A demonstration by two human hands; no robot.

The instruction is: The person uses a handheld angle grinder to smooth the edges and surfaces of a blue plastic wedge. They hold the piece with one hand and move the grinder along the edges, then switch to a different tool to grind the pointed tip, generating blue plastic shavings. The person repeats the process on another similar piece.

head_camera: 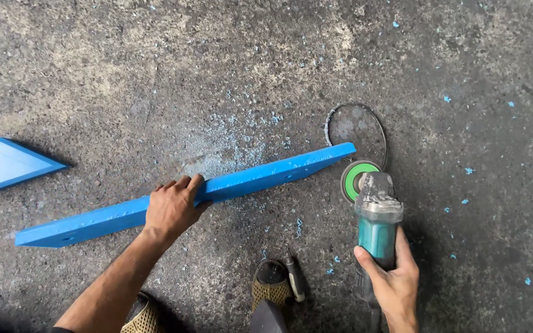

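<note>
The left hand (173, 209) is pressing palm-down, fingers (187, 184) curling over an edge, forearm stretching up from below. The right hand (393, 280) is gripping tightly, thumb wrapping leftward.

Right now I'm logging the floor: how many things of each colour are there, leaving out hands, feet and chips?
Blue: 2, the bar and a plate
Teal: 1, the grinder
Dark: 1, a wire ring
Total: 4
</note>
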